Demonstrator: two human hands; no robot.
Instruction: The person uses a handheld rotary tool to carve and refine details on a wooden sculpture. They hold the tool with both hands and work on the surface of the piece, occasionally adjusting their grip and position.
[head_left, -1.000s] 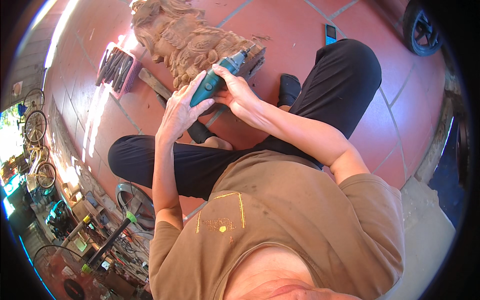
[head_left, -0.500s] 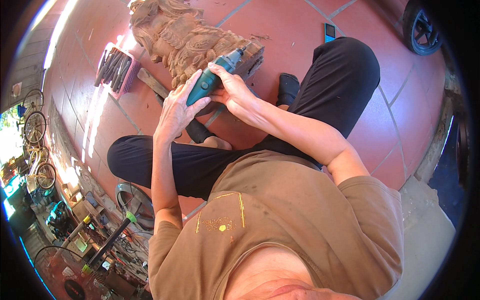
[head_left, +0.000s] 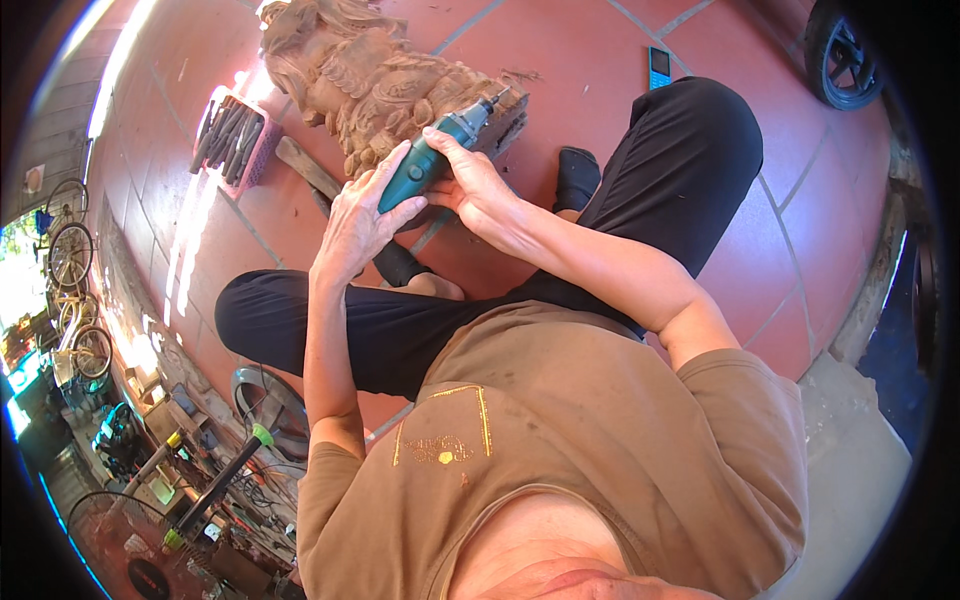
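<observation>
Floor (head_left: 570, 70): red tiles with pale joints, streaked by sunlight left of the carving (head_left: 365, 85).
Carving: brown and deeply cut, lying on the floor ahead of the person.
Grinder (head_left: 413, 177): green, hand-held, over the carving's near side, its metal tip at the right end; whether the tip touches wood cannot be told.
Left hand (head_left: 350, 222): fingers wrapped around the grinder's rear, near the carving's near side.
Right hand (head_left: 482, 188): fingers gripping the grinder farther forward, thumb on top, close to the carving's right end.
Basket (head_left: 262, 158): pink, left of the carving, filled with dark rods (head_left: 230, 135).
Stick (head_left: 308, 168): wooden, between carving and basket.
Phone (head_left: 659, 68): well right of the carving.
Wheel (head_left: 848, 75): black, right of the carving, beyond the phone.
Bicycles (head_left: 72, 252): far left of the carving.
</observation>
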